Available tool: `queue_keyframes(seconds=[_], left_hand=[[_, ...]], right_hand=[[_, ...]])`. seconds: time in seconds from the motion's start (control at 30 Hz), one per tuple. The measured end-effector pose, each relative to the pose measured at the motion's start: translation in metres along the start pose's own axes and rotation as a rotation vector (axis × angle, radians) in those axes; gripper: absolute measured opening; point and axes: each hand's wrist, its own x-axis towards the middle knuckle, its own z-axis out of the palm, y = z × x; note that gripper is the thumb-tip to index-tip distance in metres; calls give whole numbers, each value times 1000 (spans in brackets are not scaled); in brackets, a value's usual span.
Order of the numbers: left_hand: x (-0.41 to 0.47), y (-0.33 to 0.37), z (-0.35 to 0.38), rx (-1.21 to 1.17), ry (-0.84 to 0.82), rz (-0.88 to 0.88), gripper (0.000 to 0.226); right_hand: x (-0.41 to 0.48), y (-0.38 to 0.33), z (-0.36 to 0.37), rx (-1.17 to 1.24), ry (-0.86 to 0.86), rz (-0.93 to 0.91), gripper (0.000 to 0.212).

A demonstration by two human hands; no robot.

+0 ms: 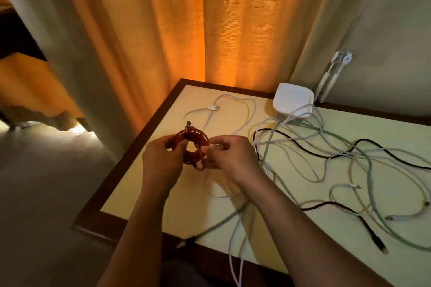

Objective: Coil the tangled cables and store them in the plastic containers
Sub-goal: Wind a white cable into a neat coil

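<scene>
I see the red cable wound into a small round coil [194, 144], held just above the cream-topped table with a dark wooden rim [140, 184], over its far-left part. One plug end [187, 125] sticks up from the top of the coil.

The left hand [161, 161] grips the left side of the coil, fingers curled round the loops and thumb across the front. The right hand [231, 157] pinches the right side of the coil between thumb and fingertips; I cannot tell whether it holds the whole bundle or a single strand.

On the tabletop just beyond the coil lies a white cable with a flat USB plug [214, 107], looping towards the table's far edge. To the right of the hands, across the middle and right of the table, spreads a loose tangle of white, black and pale green cables [338, 154], crossing over one another. A black plug [380, 246] from that tangle rests near the table's near-right part, and two white strands [235, 254] trail over the near edge between the forearms.

A white rounded-square container [293, 100] sits at the table's far edge, with cables touching its front. Behind the table's far-left corner hang orange curtains [163, 30].
</scene>
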Motion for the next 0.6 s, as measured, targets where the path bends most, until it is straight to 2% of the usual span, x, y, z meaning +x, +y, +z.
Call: queue_keyframes(seconds=[0.07, 0.2, 0.3, 0.4, 0.5, 0.6], left_hand=[[9, -13, -8, 56, 35, -24, 27], [26, -38, -9, 248, 63, -88, 28], [32, -49, -9, 321, 37, -105, 30], [31, -52, -7, 268, 15, -62, 36], [25, -43, -8, 213, -4, -59, 33], [21, -34, -9, 131, 9, -104, 29]], right_hand=[[7, 0, 16, -85, -40, -4, 27], [5, 4, 30, -435, -91, -101, 25], [5, 9, 32, -492, -83, -134, 24], [8, 13, 28, -521, -51, -162, 28], [9, 16, 16, -485, 5, -148, 35], [5, 18, 0, -406, 40, -176, 30]])
